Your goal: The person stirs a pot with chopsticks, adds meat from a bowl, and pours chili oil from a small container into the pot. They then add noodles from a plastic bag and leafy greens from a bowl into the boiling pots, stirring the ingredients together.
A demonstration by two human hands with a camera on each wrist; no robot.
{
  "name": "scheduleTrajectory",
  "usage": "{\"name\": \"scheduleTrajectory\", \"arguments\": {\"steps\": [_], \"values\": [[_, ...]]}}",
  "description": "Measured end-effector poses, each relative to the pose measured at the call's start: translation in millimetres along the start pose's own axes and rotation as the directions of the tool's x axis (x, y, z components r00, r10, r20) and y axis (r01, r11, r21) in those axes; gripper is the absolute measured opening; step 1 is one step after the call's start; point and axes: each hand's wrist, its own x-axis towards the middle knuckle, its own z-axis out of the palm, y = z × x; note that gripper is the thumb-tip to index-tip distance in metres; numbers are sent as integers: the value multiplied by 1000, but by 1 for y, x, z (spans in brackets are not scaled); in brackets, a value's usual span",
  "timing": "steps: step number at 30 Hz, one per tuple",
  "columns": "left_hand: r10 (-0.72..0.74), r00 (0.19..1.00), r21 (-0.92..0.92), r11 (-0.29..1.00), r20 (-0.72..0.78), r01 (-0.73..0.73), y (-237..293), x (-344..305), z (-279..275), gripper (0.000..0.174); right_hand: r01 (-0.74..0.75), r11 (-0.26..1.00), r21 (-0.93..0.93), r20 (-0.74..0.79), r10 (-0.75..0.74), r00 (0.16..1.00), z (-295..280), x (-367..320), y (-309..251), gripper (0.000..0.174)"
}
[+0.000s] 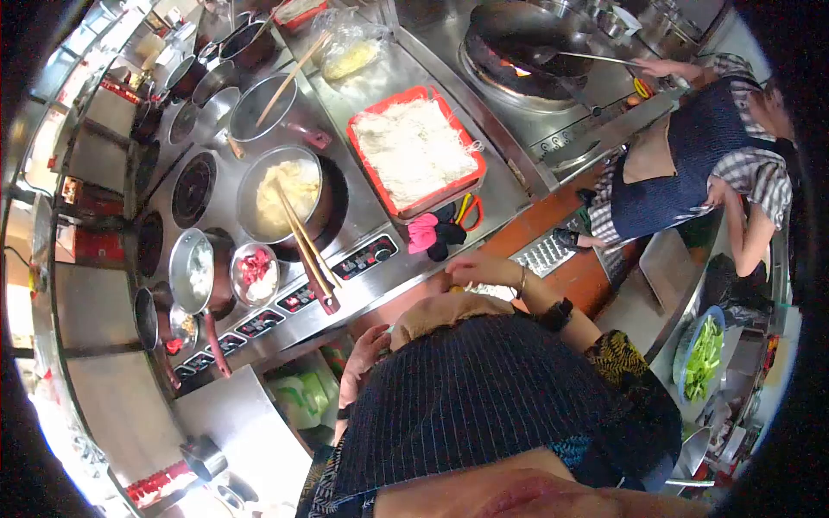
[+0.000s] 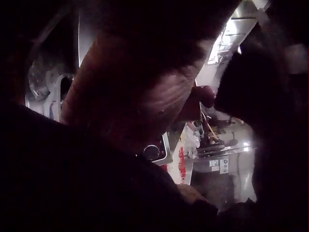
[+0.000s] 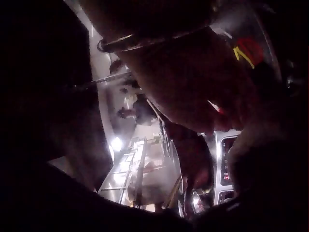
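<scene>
Hands apart; right hand (image 1: 484, 269) at counter edge (image 1: 404, 269), grip unclear; left hand (image 1: 363, 352) loose by apron (image 1: 471, 397)

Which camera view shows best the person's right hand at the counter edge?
The head view: the right hand lies lit at the counter edge. The right wrist view shows only its dark wrist and a bangle. The left wrist view does not show it.

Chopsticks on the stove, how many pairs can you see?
2: one pair lies across the noodle pot, another pair leans in the pan behind it. Others may be hidden among the far pots.
</scene>
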Motion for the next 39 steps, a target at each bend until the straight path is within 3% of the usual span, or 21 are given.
{"name": "scheduleTrajectory", "arguments": {"steps": [3, 6, 9, 10, 11, 12, 13, 14, 15, 16, 17, 19, 21, 25, 27, 28, 29, 32, 34, 37, 39], "values": [[7, 999, -173, 985, -48, -16, -3, -11, 18, 36, 74, 987, 145, -81, -63, 995, -6, 5, -4, 29], [-18, 997, -154, 988, -75, 6, -32, 5, 10, 35, 86, 995, -59, -59, -90, 994, -17, 14, -12, 29], [28, 989, -53, 998, -148, -37, -43, 3, 21, 34, 52, 995, 79, -54, -48, 997, -29, 22, 0, 29], [55, 986, 30, 998, -156, -51, -59, 6, 16, 33, 239, 966, -98, -110, -249, 962, -40, 35, 11, 23], [83, 983, 113, 991, -162, -65, -71, 8, 15, 32, 288, 949, -127, -197, -309, 930, -51, 54, 32, 19], [78, 982, 110, 992, -174, -59, -77, 7, 16, 32, 141, 990, 5, -263, -135, 955, -66, 55, 21, 18], [42, 981, 110, 994, -190, -22, -82, 5, 18, 33, 271, 949, -163, -397, -315, 862, -80, 68, 26, 18], [3, 978, 108, 994, -208, 20, -86, 3, 21, 33, 243, 887, -393, -474, -422, 773, -99, 91, 40, 19], [-7, 975, 101, 994, -223, 30, -86, -2, 25, 33, 45, 913, -405, -501, -263, 825, -118, 101, 33, 20], [-6, 973, 91, 995, -233, 28, -83, -9, 30, 33, 64, 899, -434, -599, -340, 725, -130, 115, 36, 23], [-5, 970, 79, 997, -242, 25, -81, -15, 36, 33, -66, 875, -480, -624, -287, 727, -147, 130, 36, 26], [1, 957, 128, 991, -291, 37, -82, -25, 43, 34, -81, 869, -489, -657, -305, 689, -161, 144, 25, 33], [44, 933, 240, 970, -357, 47, -81, -33, 50, 34, -118, 804, -583, -625, -351, 697, -166, 163, 18, 38], [-63, 881, 162, 974, -469, 156, -30, -48, 78, 36, -131, 768, -626, -526, -292, 799, -163, 206, 12, 46], [-41, 902, -69, 998, -429, 13, -47, -46, 67, 37, -230, 653, -721, -530, -307, 790, -150, 235, 22, 59], [-41, 894, -78, 997, -445, 7, -64, -40, 56, 37, -313, 672, -671, -553, -173, 815, -142, 237, 13, 70], [-34, 899, -101, 995, -437, -12, -86, -33, 42, 37, -298, 671, -679, -540, -182, 822, -134, 233, 5, 70], [17, 906, -128, 989, -423, -78, -95, -30, 25, 37, -486, 492, -722, -589, -68, 806, -126, 237, 3, 81], [52, 906, -145, 982, -421, -123, -92, -31, 15, 37, -494, 485, -722, -573, -17, 820, -126, 232, -10, 80], [37, 901, -25, 998, -431, -53, -89, -32, -9, 41, -507, 456, -731, -560, 25, 828, -127, 229, -16, 75], [79, 882, -127, 980, -464, -155, -98, -34, -21, 43, -506, 434, -745, -558, 11, 830, -120, 230, -24, 70]]}}
